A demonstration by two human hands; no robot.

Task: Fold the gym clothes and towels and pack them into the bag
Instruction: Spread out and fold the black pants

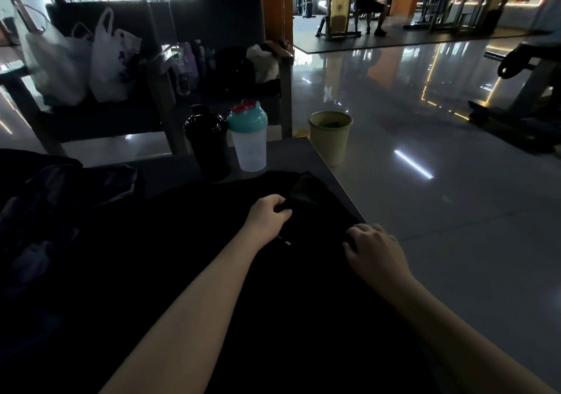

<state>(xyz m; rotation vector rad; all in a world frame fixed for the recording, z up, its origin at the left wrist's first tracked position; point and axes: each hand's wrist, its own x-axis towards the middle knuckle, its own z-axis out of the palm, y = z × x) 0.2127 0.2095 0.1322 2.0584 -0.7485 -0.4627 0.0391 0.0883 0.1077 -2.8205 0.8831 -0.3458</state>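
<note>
My left hand (268, 211) pinches a fold of the one black garment (309, 287) mid-frame, my right hand (373, 248) curls on its edge, grip unclear, below two shaker bottles (208, 141) (248, 135).

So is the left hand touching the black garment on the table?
Touching. The head view shows the left hand gripping a raised fold of the black garment.

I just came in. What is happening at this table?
A person is handling a black garment spread over the dark table. The left hand grips a bunched part of the cloth; the right hand lies on it near the table edge, and whether it grips is unclear. A black shaker bottle and a clear shaker bottle stand behind the garment.
</note>
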